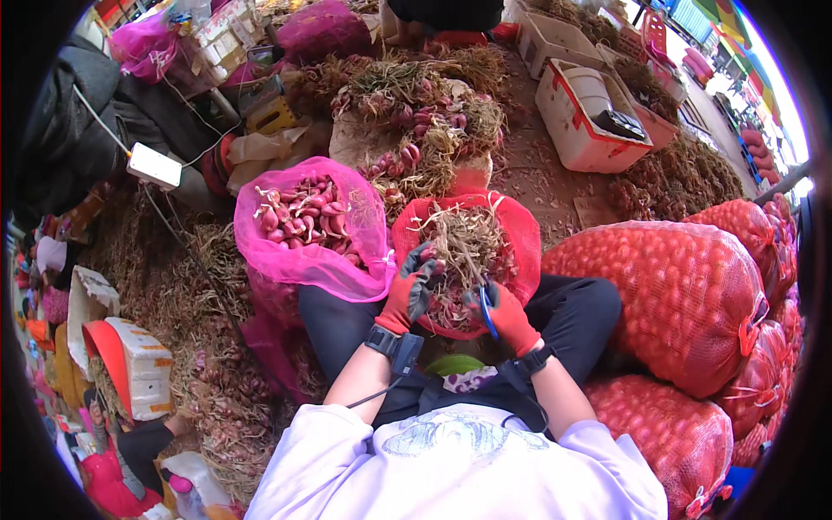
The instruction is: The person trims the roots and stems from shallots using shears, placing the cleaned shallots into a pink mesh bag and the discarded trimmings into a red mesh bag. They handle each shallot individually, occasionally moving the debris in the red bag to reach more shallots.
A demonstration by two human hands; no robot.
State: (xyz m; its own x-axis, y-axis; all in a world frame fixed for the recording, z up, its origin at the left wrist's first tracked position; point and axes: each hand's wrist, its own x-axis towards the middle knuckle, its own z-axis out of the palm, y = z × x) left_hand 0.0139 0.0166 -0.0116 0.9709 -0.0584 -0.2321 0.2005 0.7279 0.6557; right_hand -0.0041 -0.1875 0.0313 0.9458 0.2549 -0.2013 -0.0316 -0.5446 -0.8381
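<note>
Stalks are covering ground at frame left; centrally, the right hand is gripping scissors, the left hand curling, its hold unclear.

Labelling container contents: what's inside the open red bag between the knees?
A tangle of dry stalks on top inside the red bag. The left hand and the right hand, with scissors, cover parts of its edge. Anything beneath the top layer is hidden.

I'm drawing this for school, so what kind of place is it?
Probably a market or onion-sorting spot: you can see bulging, onion-filled red mesh sacks, a big pile of dry stalks, and blue-handled scissors in the right hand.
</note>
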